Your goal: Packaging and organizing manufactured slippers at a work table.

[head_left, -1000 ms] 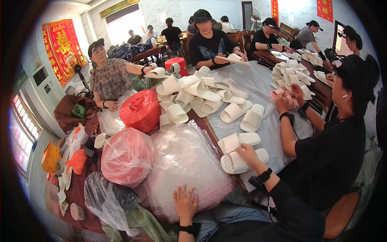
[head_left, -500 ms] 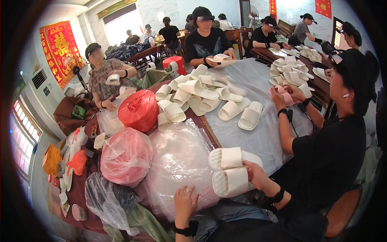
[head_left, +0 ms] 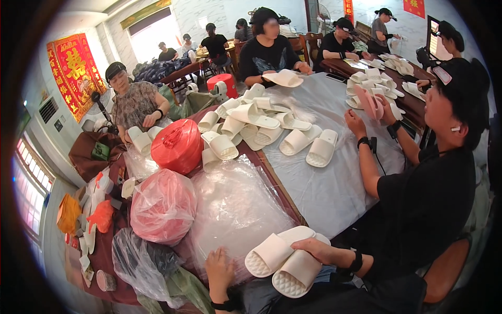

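Two white slippers (head_left: 276, 251) sit side by side in the grip of the right hand (head_left: 318, 250), at the near edge of the table, toes pointing left and near. The left hand (head_left: 219, 268) is open, its fingers loosely extended at the near edge of a stack of clear plastic bags (head_left: 230, 204). Left of the stack is a pink bundle (head_left: 162, 206) wrapped in clear plastic; just beyond it stands a red roll (head_left: 177, 145). Farther off, a pile of white slippers (head_left: 252, 116) covers the middle of the table. On the right, a co-worker (head_left: 426, 167) holds a pink slipper (head_left: 369, 104).
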The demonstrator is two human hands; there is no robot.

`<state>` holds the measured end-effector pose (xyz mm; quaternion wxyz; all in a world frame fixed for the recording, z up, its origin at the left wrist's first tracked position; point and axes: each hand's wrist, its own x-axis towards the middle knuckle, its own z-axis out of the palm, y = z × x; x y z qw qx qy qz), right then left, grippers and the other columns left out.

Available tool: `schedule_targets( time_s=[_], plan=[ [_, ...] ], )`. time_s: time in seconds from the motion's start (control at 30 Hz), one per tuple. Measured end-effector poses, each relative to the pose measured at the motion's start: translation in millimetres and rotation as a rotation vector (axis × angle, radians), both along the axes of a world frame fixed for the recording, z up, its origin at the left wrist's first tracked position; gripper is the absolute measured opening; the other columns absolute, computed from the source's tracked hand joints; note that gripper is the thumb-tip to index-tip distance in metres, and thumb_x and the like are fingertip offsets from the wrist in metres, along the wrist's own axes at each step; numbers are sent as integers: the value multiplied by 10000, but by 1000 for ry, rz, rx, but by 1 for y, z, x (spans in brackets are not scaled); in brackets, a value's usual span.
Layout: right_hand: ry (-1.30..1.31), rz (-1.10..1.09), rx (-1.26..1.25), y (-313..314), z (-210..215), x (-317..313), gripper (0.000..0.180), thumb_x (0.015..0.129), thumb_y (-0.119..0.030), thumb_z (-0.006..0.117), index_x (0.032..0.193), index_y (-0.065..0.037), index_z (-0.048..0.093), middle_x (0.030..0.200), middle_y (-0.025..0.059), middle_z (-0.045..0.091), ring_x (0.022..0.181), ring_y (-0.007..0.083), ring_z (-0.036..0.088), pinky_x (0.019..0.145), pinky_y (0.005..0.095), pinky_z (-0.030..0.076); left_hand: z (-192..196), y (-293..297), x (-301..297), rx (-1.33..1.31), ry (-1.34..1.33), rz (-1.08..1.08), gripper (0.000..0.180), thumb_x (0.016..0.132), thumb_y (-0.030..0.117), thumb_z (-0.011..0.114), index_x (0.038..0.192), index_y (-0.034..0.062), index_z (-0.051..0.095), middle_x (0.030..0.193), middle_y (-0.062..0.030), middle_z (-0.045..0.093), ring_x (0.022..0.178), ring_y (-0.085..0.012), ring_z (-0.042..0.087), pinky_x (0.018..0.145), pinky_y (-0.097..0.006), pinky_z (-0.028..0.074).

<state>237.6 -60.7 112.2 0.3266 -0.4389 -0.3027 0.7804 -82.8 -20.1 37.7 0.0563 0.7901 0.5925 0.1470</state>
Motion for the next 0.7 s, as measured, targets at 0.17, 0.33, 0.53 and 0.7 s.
schedule_targets(
  time_s=[0.17, 0.33, 0.53, 0.7],
  plan=[
    [47, 45, -48, -9, -2, -5, 430, 979, -294, 479, 1253, 33, 529, 1141, 84, 634, 964, 129, 626, 839, 256, 500, 18, 8, -3, 12, -161, -66, 531, 786, 91, 602, 1296, -18, 498, 1295, -215, 518, 1174, -376, 471, 994, -435, 379],
    [7, 68, -76, -14, 4, -12, 454, 975, -323, 491, 1264, 26, 524, 1153, 73, 629, 969, 117, 616, 839, 250, 491, 24, 17, 1, 175, -138, 24, 578, 766, 10, 537, 1341, 39, 480, 1362, -163, 489, 1217, -376, 447, 1035, -492, 321],
    [77, 123, -92, -18, -6, -20, 454, 978, -325, 489, 1274, 18, 517, 1169, 61, 619, 986, 107, 601, 848, 246, 480, -6, 25, 5, 51, -217, -27, 470, 910, 78, 487, 1378, 61, 450, 1454, -161, 395, 1339, -385, 340, 1092, -502, 261],
    [148, 92, -109, -19, -16, -24, 459, 986, -329, 475, 1300, 5, 491, 1192, 56, 605, 1003, 110, 599, 856, 254, 476, 14, 24, 19, 48, -288, -24, 466, 929, 88, 473, 1390, 42, 426, 1466, -172, 372, 1338, -389, 337, 1086, -505, 259]
  ],
)
